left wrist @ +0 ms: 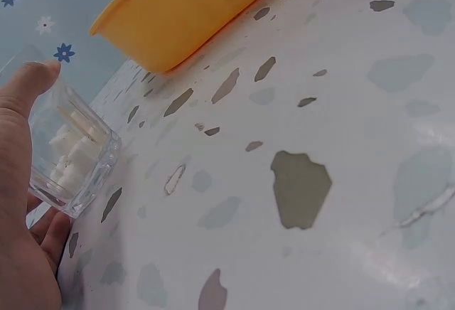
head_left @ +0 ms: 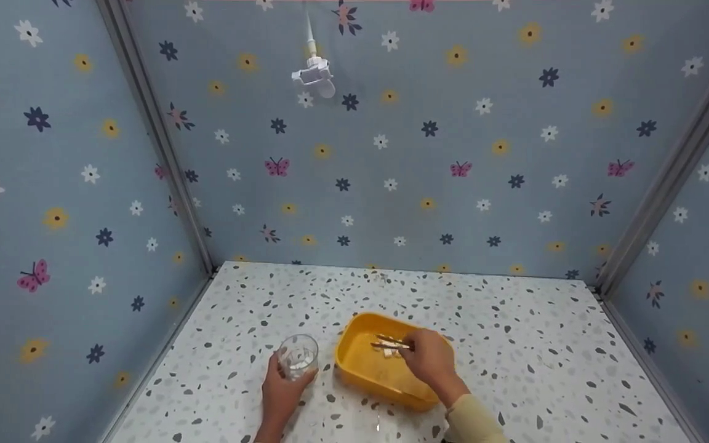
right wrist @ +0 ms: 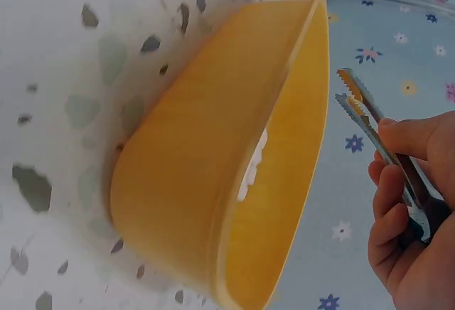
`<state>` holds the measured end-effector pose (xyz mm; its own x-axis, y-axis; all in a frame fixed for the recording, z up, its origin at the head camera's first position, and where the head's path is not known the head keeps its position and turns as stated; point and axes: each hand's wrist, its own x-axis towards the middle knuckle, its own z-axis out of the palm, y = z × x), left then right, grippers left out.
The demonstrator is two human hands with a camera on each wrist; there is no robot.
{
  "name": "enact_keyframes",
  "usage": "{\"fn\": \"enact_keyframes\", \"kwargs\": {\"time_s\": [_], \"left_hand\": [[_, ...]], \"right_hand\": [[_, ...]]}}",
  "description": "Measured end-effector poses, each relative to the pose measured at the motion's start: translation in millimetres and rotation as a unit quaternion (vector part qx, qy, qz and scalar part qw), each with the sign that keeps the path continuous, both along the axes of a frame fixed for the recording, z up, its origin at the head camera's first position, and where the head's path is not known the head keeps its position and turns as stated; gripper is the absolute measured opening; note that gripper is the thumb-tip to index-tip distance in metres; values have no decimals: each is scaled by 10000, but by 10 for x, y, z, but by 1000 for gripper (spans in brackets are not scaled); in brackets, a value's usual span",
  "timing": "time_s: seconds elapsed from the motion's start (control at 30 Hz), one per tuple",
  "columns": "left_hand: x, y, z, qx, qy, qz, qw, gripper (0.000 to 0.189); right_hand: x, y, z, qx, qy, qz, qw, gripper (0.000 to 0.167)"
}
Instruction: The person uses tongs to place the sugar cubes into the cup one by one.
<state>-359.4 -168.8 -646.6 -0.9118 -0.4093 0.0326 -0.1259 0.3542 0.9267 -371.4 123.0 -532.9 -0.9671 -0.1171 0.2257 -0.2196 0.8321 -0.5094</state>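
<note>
Just left of the yellow plastic basin (head_left: 357, 358), the left hand (head_left: 282, 392) grips a clear, thick-based glass tumbler (head_left: 298, 352) containing chunky white cubes (left wrist: 75, 159). Over the basin, the right hand (head_left: 432, 360), nearer the white pieces (head_left: 388, 352) inside it, holds serrated metal tongs (right wrist: 414, 179) pointing left, tips parted; behind the basin rises a blue, flower-printed wall (head_left: 404, 184).

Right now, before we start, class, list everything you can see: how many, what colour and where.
Table: 1, speckled white, between the walls
Walls: 3, patterned blue, left, back and right
Posts: 2, grey, back corners
Fitting: 1, white, high before the back wall
Tub: 1, yellow, on the table
Glass: 1, clear, left of the tub
Lumps: several, white, in tub and glass
Tongs: 1, silver and dark, over the tub
Sleeve: 1, pale yellow, right arm
Left hand: 1, bare, holding the glass
Right hand: 1, bare, gripping the tongs
</note>
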Motion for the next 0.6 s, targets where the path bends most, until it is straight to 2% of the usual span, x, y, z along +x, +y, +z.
{"fn": "enact_keyframes", "kwargs": {"time_s": [0.23,0.6], "left_hand": [[-10,-10,6,41,15,-19,10000,103],[21,11,-15,101,177,21,9998,103]], "right_hand": [[-67,353,-96,575,-307,-404,9971,13],[-136,386,-194,731,-694,-519,9935,14]]}}
